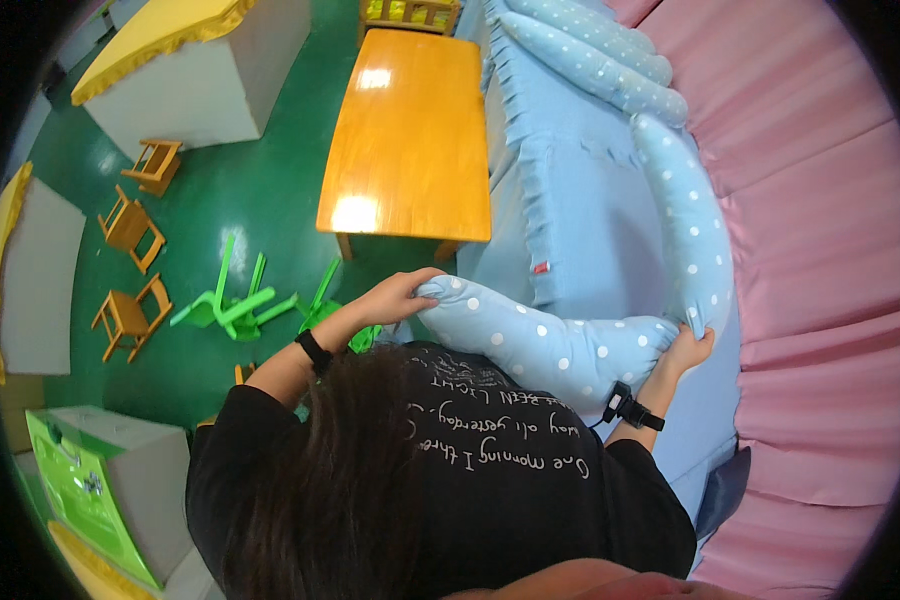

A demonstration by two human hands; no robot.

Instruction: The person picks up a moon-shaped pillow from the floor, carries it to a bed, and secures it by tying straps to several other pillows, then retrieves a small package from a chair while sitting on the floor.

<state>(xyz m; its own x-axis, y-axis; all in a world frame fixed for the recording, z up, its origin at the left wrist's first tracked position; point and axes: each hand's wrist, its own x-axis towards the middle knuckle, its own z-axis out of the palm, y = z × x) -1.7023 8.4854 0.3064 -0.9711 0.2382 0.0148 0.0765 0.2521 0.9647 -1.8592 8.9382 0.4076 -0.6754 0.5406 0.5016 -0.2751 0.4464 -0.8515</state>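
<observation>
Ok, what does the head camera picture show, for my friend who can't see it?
A person's left hand and right hand hold a light blue bolster cushion with white dots, on a blue bed beside pink padding. To the left, a wooden table and small chairs stand on a green floor.

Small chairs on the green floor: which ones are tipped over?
The bright green plastic chairs, lying in a heap with legs pointing sideways near the left hand. The small wooden chairs all stand upright.
</observation>
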